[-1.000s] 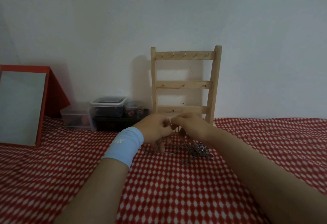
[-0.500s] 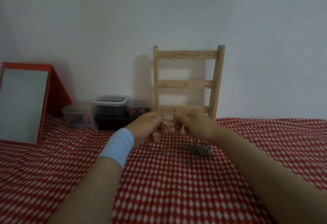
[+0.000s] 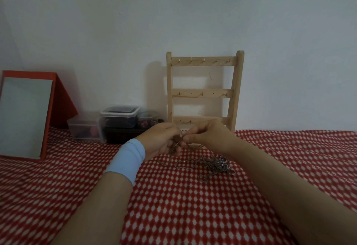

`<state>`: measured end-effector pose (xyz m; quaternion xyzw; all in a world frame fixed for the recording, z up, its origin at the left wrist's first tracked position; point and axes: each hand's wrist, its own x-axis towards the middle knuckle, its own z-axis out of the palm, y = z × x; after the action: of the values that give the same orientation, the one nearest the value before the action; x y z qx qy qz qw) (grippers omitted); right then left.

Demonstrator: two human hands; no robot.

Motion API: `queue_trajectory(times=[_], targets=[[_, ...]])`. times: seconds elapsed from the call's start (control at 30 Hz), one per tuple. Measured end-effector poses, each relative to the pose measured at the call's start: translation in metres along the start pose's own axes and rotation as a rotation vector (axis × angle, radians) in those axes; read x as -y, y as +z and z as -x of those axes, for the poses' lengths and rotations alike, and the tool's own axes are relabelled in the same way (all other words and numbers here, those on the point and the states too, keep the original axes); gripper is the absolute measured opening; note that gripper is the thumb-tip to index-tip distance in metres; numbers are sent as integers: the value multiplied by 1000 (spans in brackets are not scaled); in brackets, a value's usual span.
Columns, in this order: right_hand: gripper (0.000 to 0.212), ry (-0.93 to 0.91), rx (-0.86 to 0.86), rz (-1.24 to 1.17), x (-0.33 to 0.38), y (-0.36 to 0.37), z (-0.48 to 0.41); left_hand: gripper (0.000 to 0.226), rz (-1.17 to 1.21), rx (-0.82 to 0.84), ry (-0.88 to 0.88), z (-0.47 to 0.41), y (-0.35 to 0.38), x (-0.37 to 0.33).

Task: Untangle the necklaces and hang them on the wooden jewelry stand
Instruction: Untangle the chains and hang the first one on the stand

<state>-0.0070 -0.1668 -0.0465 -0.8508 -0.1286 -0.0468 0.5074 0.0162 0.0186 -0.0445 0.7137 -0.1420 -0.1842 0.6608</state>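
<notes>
A tangle of thin silver necklace chains (image 3: 216, 164) lies on the red-and-white patterned cloth (image 3: 173, 202), just below my right wrist. One chain strand rises from it into my hands. My left hand (image 3: 161, 140), with a light blue wristband, and my right hand (image 3: 207, 134) meet fingertip to fingertip and pinch that strand between them, a little above the cloth. Behind them the wooden jewelry stand (image 3: 203, 92) leans upright at the wall, with three rails of small hooks that all look bare. My hands cover part of its lowest rail.
A red-framed mirror (image 3: 25, 117) stands at the far left. Clear plastic boxes (image 3: 119, 116) and a small jar (image 3: 147, 121) sit on a dark box against the wall, left of the stand. The white wall closes off the back.
My hands have shifted slightly along the chain strand, staying joined in front of the stand's lowest rail. The tangle on the cloth has stayed about where it was.
</notes>
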Motion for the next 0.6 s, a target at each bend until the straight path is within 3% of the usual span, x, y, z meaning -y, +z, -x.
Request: queue_trajectory(times=[0.37,0.6], targets=[[16,35,-59,79,3,-2,2,9,-335,-9,113,1,3,-5],[27,119,107,60,5,-3,6,7,-596,-29,186,0,4,-7]])
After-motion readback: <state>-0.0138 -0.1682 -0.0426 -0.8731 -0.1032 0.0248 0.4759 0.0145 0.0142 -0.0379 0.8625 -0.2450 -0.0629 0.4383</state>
